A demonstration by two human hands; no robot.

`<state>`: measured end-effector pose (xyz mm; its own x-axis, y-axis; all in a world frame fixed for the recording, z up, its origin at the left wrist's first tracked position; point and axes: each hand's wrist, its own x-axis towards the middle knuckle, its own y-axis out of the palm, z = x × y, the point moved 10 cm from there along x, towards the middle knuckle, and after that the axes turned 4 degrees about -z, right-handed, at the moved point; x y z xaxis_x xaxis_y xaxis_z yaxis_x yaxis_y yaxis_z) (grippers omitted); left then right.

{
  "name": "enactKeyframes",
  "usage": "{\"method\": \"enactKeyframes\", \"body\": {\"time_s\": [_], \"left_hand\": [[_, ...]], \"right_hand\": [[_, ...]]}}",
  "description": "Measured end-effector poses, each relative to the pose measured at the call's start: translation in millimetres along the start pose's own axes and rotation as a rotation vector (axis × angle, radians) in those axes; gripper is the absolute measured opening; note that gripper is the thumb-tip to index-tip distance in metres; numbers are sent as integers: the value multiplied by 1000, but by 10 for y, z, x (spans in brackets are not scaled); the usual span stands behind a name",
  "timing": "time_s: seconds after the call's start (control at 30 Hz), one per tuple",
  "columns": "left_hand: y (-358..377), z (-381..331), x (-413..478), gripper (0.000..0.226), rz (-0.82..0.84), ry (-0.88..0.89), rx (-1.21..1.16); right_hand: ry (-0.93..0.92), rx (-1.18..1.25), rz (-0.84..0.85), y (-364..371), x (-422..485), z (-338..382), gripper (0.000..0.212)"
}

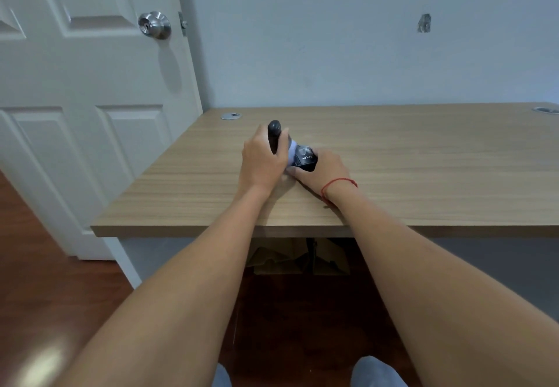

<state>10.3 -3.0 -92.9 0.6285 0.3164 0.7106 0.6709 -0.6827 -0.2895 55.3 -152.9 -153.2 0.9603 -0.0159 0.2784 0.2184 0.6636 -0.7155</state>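
My left hand (pixel 262 159) grips a black handle-shaped object (pixel 274 135) that sticks up above the wooden desk (pixel 423 168). Right beside it, my right hand (pixel 325 171) holds a dark packet or pouch with white lettering (pixel 306 158). A pale, whitish piece (pixel 292 150) shows between the black handle and the dark packet; how the parts join is hidden by my fingers. Both hands sit near the middle of the desk, touching each other. A red string circles my right wrist.
A white panelled door with a metal knob (pixel 154 24) stands at the left, close to the desk's left end. Round cable grommets (pixel 230 115) sit at the desk's back corners. Cardboard (pixel 281 258) lies under the desk on the wood floor.
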Motion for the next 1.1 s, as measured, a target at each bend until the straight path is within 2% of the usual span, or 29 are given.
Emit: {"method": "enactKeyframes", "body": {"time_s": [0.13, 0.27, 0.47, 0.67, 0.87, 1.0, 1.1], "left_hand": [[52, 49, 3, 30, 43, -14, 9], [130, 167, 17, 29, 93, -44, 218], [35, 24, 1, 29, 21, 3, -19], [102, 193, 37, 27, 68, -79, 203], [2, 14, 20, 28, 1, -7, -40], [94, 144, 37, 25, 66, -63, 83], [50, 259, 50, 25, 35, -131, 180]], "right_hand": [[20, 5, -11, -39, -15, 2, 43], [4, 5, -12, -39, -26, 37, 51], [58, 94, -4, -54, -80, 11, 36], [60, 102, -14, -74, -102, 56, 65], [43, 110, -39, -131, -134, 75, 58], [-14, 116, -31, -147, -118, 110, 55], [-35, 155, -25, -123, -115, 131, 62]]}}
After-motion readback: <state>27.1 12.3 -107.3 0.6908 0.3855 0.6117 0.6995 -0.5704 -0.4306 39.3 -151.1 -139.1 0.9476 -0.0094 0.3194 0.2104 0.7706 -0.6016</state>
